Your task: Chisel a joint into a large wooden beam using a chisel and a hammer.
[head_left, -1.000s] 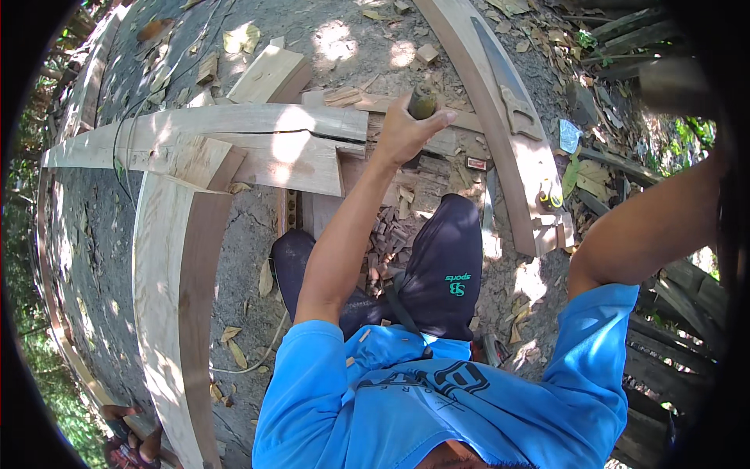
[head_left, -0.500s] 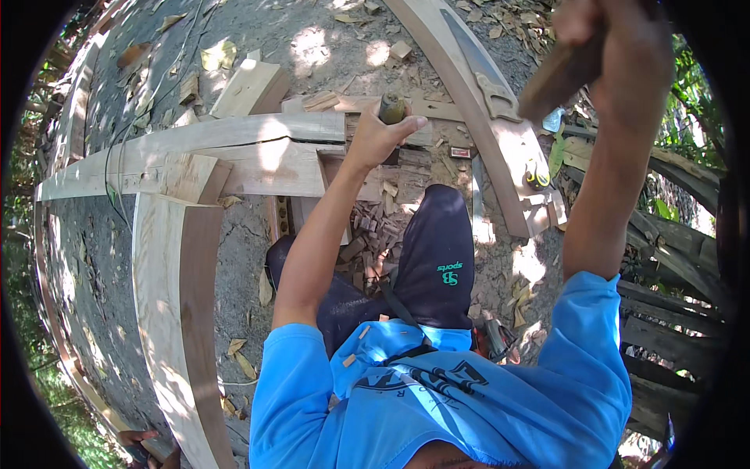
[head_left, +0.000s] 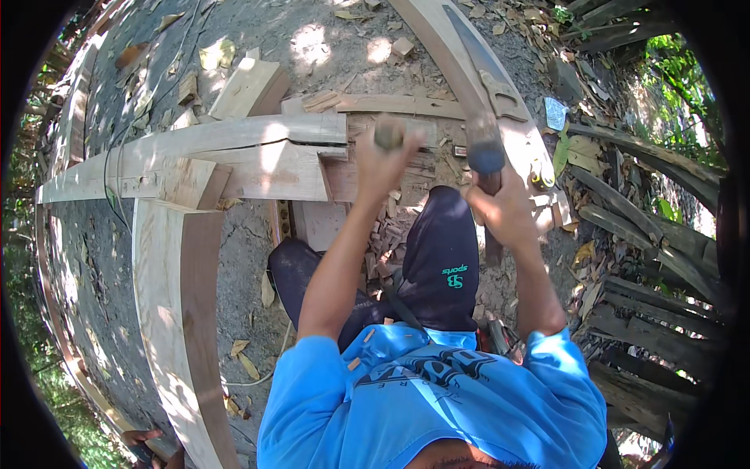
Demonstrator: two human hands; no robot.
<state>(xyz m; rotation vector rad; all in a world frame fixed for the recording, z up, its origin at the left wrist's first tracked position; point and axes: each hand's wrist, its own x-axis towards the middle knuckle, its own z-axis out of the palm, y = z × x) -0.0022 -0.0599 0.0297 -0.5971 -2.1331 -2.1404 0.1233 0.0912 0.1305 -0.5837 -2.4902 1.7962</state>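
Note:
My left hand [head_left: 379, 172] is closed round the upright handle of a chisel [head_left: 388, 134], blurred by motion. The chisel's blade is hidden beneath the hand, over the chipped, notched end of a cracked timber beam [head_left: 273, 173]. To its right, my right hand [head_left: 509, 209] grips a dark wooden mallet [head_left: 486, 159], also smeared by motion. The mallet is apart from the chisel handle, level with my right knee. Wood chips [head_left: 391, 242] lie heaped between my legs, and a few small ones rest on my blue shirt.
A handsaw [head_left: 500, 98] and a yellow-and-black tape measure [head_left: 541, 173] lie on a slanting beam at right. A thick post [head_left: 176, 313] runs down the left side. Stacked old planks [head_left: 656, 313] line the right. Another person's hand [head_left: 141, 436] shows at lower left.
My right hand has swung the mallet down and left from the upper right, to beside the left hand. The left hand stays on the chisel at nearly the same spot.

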